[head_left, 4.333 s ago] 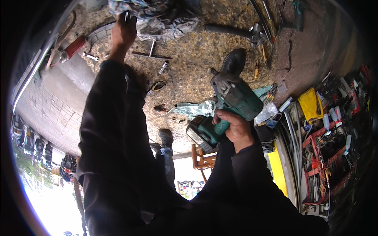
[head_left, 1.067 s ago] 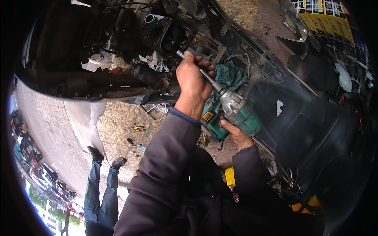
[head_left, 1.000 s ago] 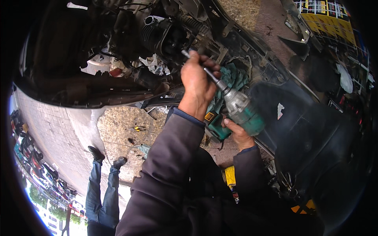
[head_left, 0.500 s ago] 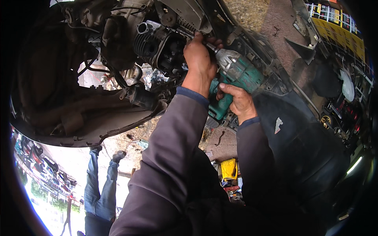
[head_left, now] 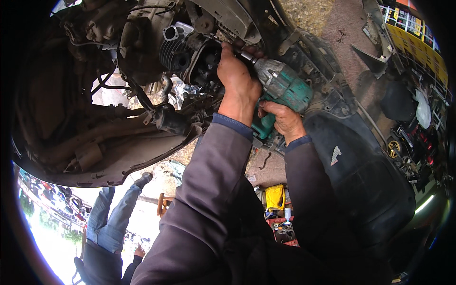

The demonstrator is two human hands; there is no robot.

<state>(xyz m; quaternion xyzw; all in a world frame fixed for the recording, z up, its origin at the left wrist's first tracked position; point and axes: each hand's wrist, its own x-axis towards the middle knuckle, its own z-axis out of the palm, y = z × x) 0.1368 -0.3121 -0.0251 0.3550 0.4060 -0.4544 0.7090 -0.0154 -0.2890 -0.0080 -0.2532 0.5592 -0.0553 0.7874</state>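
Note:
A green and grey cordless impact wrench (head_left: 284, 88) lies tilted across the frame of an opened-up scooter. My right hand (head_left: 283, 118) is closed round its handle. From its nose a metal socket extension (head_left: 248, 57) runs leftward into my left hand (head_left: 237, 76), whose fingers curl round it and are partly hidden behind the hand. Just left of that hand sits the engine, with a finned cylinder (head_left: 174, 56) and a dark open cavity (head_left: 207, 61). The extension's far end is hard to make out among the engine parts.
A large dark body shell (head_left: 114, 166) curves along the left. Under my right forearm lies a black seat (head_left: 351, 161). Below are a yellow object (head_left: 275, 197) and a tray of tools (head_left: 283, 228). Another person in jeans (head_left: 114, 218) is at lower left; yellow-fronted shelving (head_left: 420, 52) stands right.
My view has shifted slightly. Both hands keep their hold on the impact wrench and the extension. The person at lower left has shifted stance, and an arm now shows.

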